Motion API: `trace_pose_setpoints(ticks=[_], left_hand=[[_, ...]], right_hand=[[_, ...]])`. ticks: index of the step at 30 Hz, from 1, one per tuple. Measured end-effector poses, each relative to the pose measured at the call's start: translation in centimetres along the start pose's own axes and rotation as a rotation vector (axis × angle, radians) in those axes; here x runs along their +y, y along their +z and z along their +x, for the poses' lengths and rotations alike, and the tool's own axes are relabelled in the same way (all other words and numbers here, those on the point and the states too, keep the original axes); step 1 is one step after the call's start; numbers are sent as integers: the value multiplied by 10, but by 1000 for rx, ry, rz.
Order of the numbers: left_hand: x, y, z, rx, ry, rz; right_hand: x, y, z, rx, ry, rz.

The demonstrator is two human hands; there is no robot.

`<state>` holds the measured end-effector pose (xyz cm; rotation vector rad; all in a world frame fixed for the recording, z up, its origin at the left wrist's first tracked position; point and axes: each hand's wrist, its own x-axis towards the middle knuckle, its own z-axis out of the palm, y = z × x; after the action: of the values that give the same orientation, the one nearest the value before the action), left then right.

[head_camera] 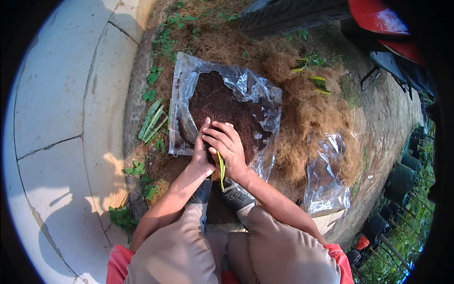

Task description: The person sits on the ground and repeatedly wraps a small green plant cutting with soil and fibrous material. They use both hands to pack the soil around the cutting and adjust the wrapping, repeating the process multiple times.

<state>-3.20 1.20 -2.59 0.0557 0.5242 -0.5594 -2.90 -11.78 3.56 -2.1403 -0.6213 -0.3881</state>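
My left hand (201, 151) and my right hand (228, 149) are cupped together in front of my shins. Between the palms is a dark clump, mostly hidden by my fingers. A yellow-edged snake plant leaf piece (222, 168) sticks out below my right thumb, towards me. Just beyond my fingertips lies a clear plastic bag (182, 81), spread on the ground. Dark brown, fibrous potting material (212, 94) fills its opening, and the fingertips overlap its near part in view.
Snake plant leaf cuttings (152, 120) lie left of the bag, beside concrete slabs (106, 85). Loose brown coir fibre (301, 120) is heaped at right, with yellow-edged leaf pieces (320, 84) on it. Another clear plastic bag (326, 191) lies nearer. A tyre (291, 17) stands at the far side.
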Motion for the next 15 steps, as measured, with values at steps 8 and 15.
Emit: trace_pose_setpoints(ticks=[8, 15], left_hand=[[-14, 6, 7, -18, -56, -41], [-13, 2, 9, -14, -78, -58]], right_hand=[[4, -14, -3, -15, 9, 7], [15, -2, -4, 45, -51, 70]])
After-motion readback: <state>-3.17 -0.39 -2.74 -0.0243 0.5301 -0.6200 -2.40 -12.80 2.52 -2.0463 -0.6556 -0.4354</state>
